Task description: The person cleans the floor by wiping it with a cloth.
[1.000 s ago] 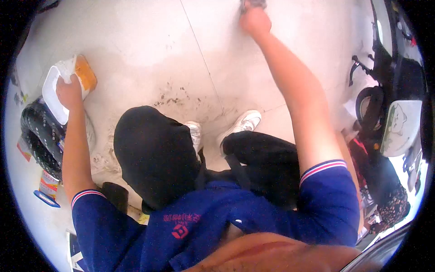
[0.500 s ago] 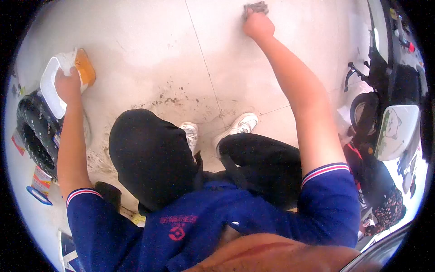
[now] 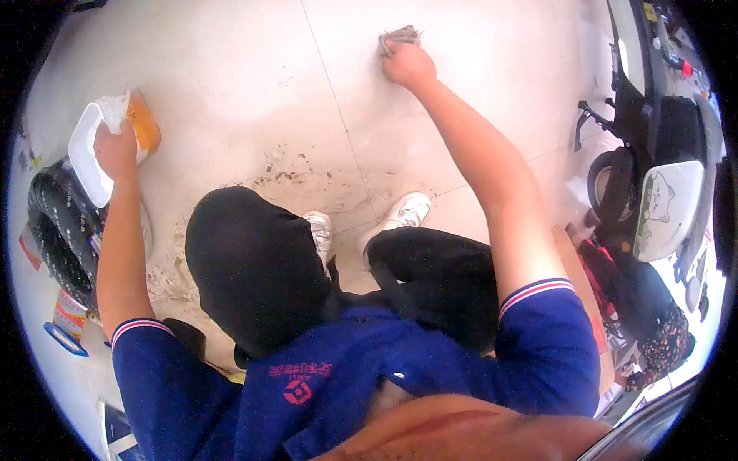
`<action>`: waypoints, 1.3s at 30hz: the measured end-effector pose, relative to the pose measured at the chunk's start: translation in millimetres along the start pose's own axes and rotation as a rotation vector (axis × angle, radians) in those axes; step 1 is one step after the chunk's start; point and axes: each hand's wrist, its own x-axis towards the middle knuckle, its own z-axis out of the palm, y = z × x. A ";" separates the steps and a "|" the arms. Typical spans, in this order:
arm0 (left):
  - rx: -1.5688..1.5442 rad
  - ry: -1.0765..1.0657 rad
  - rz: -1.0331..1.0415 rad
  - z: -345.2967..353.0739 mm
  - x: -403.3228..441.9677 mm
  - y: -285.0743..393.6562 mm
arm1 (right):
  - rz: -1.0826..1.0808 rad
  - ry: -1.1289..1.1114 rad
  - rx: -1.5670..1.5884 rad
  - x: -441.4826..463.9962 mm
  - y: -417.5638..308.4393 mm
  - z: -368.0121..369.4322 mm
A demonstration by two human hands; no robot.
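Protruding from clenched right hand (image 3: 409, 65), crumpled grey cloth (image 3: 401, 35) is held far; white-and-orange container (image 3: 84, 150), left, is gripped by left hand (image 3: 116, 150)

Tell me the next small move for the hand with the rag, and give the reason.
I would probably draw the right hand and its grey rag back toward the dark specks: they lie scattered on the floor just ahead of the white shoes, while the area around the rag looks cleaner.
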 end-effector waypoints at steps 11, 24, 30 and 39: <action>0.009 0.109 0.021 14.6 0.9 -11.6 | 0.814 0.252 0.298 -37.6 237.8 -1.6; 0.120 0.072 0.047 22.3 7.3 -19.6 | 0.283 0.534 0.276 123.6 147.1 14.0; 0.101 0.058 0.036 31.2 7.5 -20.2 | -0.272 0.398 0.236 93.0 -52.3 36.2; 0.032 0.111 0.085 22.5 10.8 -5.6 | -0.366 0.299 0.246 68.8 -91.3 64.1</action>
